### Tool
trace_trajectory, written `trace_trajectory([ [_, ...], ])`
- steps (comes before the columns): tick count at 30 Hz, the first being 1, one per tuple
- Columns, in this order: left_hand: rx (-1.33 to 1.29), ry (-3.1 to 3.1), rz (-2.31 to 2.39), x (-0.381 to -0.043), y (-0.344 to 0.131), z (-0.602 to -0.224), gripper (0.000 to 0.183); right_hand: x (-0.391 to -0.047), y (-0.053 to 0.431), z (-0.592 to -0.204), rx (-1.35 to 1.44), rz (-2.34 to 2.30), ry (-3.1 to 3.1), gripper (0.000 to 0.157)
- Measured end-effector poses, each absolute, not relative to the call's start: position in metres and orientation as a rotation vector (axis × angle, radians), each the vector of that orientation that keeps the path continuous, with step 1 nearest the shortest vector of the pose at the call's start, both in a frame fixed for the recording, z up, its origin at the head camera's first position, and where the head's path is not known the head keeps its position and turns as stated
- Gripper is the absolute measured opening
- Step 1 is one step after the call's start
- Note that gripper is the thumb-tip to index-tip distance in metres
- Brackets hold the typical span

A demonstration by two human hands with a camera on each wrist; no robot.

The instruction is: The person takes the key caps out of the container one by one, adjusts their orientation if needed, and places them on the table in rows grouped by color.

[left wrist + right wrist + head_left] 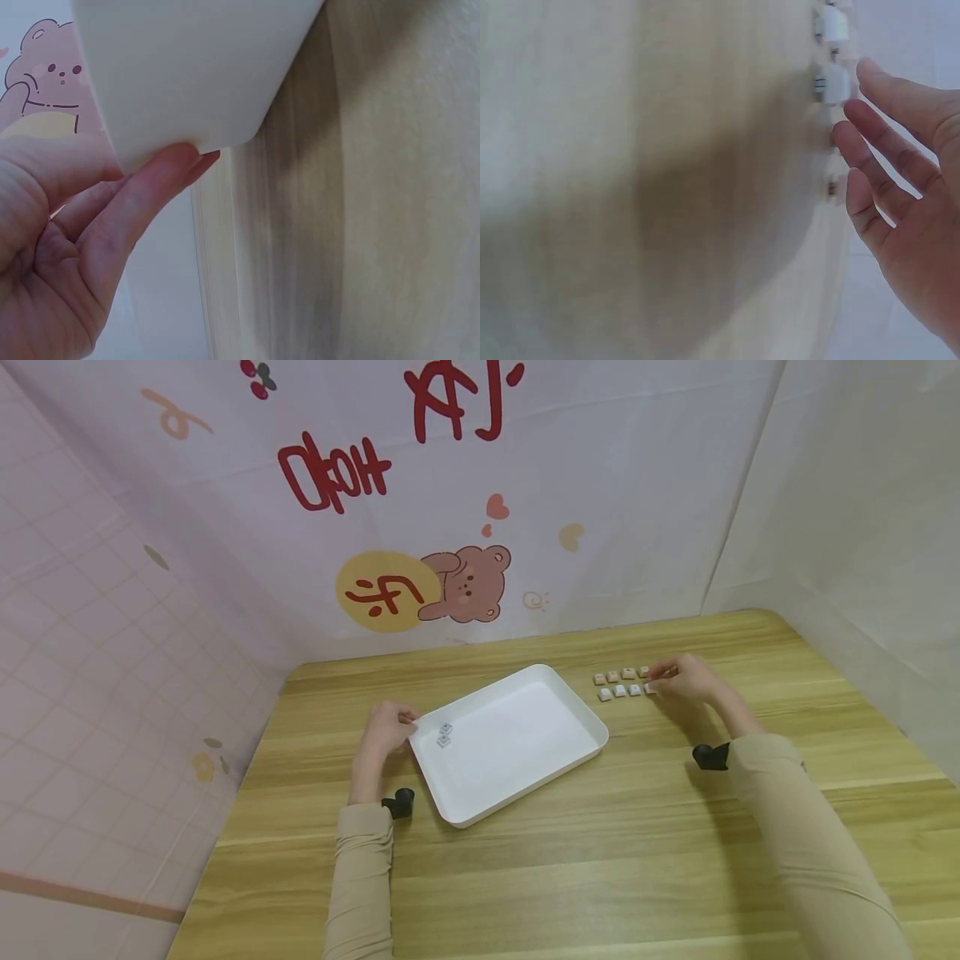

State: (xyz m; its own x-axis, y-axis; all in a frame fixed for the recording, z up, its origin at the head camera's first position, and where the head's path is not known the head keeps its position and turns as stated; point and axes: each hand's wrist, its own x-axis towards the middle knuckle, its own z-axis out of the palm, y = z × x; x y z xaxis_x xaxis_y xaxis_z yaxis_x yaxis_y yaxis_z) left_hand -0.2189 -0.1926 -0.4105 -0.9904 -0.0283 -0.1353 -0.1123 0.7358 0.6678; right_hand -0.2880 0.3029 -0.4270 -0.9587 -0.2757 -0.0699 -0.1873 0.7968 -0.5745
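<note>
My left hand pinches the rim of a white rectangular tray at its left corner. In the left wrist view, the thumb and fingers grip the tray wall. Two small grey-and-white square pieces lie inside the tray near that corner. Right of the tray, several small keycaps stand in two rows, a back row of beige ones and a front row of white ones. At the right end of these rows is my right hand. Its fingers are spread and loosely bent around a white keycap, with a gap visible.
The wooden table meets a printed cloth backdrop at the back. Cloth walls stand at the left and right. A black wrist mount sits on the left forearm, another black mount on the right.
</note>
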Motion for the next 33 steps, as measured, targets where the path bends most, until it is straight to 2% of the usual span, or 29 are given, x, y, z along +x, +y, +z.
trace_trajectory([
  [8, -0.131, 2.817, 1.083, -0.219, -0.194, -0.410, 0.025, -0.301, 0.270, -0.405, -0.437, -0.962, 2.811, 0.033],
  [13, -0.130, 2.822, 1.074, -0.218, -0.194, -0.410, 0.025, -0.308, 0.224, -0.390, -0.532, -1.000, 2.755, 0.032],
  [18, -0.131, 2.822, 1.070, -0.219, -0.194, -0.410, 0.025, -0.311, 0.171, -0.381, -0.739, -1.046, 2.709, 0.027],
  [26, -0.136, 2.816, 1.083, -0.220, -0.194, -0.411, 0.024, -0.308, 0.092, -0.388, -1.042, -1.020, 2.614, 0.021],
  [33, -0.114, 2.817, 1.093, -0.219, -0.194, -0.411, 0.024, -0.293, 0.037, -0.398, -1.175, -0.889, 2.488, 0.021],
])
